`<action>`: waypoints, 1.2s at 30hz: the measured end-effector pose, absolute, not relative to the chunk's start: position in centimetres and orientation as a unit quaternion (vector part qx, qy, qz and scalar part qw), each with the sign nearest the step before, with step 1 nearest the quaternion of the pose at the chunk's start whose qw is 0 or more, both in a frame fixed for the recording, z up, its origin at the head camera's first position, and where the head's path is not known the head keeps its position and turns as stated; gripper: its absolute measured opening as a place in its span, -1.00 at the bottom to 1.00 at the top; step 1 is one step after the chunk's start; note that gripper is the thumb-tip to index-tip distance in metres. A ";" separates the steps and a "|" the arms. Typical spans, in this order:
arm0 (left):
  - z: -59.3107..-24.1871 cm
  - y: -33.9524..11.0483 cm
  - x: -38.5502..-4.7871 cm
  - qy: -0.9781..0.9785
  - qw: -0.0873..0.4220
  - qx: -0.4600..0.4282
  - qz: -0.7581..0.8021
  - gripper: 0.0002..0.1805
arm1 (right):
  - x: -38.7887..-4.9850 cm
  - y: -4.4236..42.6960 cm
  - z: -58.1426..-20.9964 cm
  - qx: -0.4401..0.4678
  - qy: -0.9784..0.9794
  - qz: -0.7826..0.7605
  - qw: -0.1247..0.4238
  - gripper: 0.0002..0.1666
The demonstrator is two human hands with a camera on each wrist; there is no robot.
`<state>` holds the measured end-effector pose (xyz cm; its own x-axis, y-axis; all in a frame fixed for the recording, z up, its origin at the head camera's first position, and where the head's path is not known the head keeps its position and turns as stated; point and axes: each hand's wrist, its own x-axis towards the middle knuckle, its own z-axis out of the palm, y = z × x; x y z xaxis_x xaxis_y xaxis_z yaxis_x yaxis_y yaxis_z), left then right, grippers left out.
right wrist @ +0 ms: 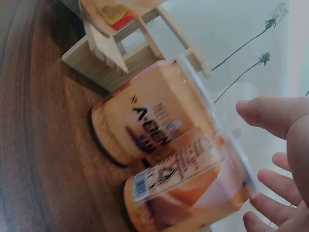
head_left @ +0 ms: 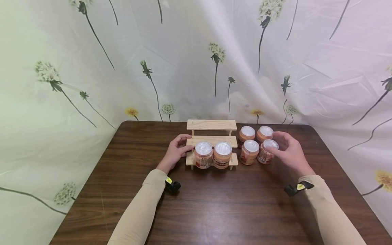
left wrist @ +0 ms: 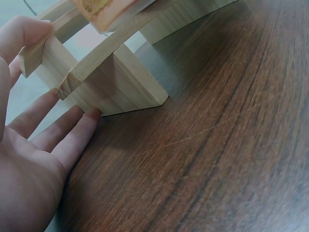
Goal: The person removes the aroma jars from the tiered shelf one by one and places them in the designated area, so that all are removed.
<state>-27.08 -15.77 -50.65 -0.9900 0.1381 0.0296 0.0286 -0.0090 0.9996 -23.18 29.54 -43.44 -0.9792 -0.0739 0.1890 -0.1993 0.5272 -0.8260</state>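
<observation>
A three-step wooden rack stands at the table's far side, two lidded orange jars side by side on its lowest step. At its left end my left hand grips the rack; the left wrist view shows the thumb over a step's end and fingertips of the hand against the side panel. Right of the rack stand several more jars in two rows. Around the front right jar my right hand is spread; in the right wrist view its thumb and fingers stand apart from the jar.
Dark wooden table extends in front of the rack and jars. A curtain with a dandelion print hangs right behind the table's far edge. The loose jars stand close together beside the rack's right end.
</observation>
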 end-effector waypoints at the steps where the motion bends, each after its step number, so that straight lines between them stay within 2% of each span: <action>1: -50.6 -15.8 -27.1 0.704 0.038 0.060 0.707 -0.53 | -23.2 29.4 -43.2 0.083 -0.868 0.485 0.071 -0.16; 12: -50.6 -15.7 -27.0 0.708 0.038 0.059 0.703 -0.53 | -23.2 25.2 -41.4 0.147 -0.845 0.504 0.101 -0.25; 24: -50.4 -15.7 -26.9 0.704 0.037 0.062 0.707 -0.52 | -23.2 19.3 -41.7 0.270 -0.829 0.488 0.049 -0.16; 30: -50.5 -15.8 -26.9 0.704 0.038 0.061 0.706 -0.52 | -23.0 17.3 -42.1 0.277 -0.836 0.473 0.011 -0.05; 36: -50.6 -15.8 -27.0 0.703 0.037 0.063 0.708 -0.53 | -23.1 16.2 -42.7 0.278 -0.828 0.486 -0.029 -0.04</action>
<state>-27.03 -15.84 -50.61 -0.9893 0.1411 0.0363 0.0353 -0.0094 0.9993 -23.07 16.17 -42.66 -0.8440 -0.4885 0.2214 -0.4314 0.3732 -0.8213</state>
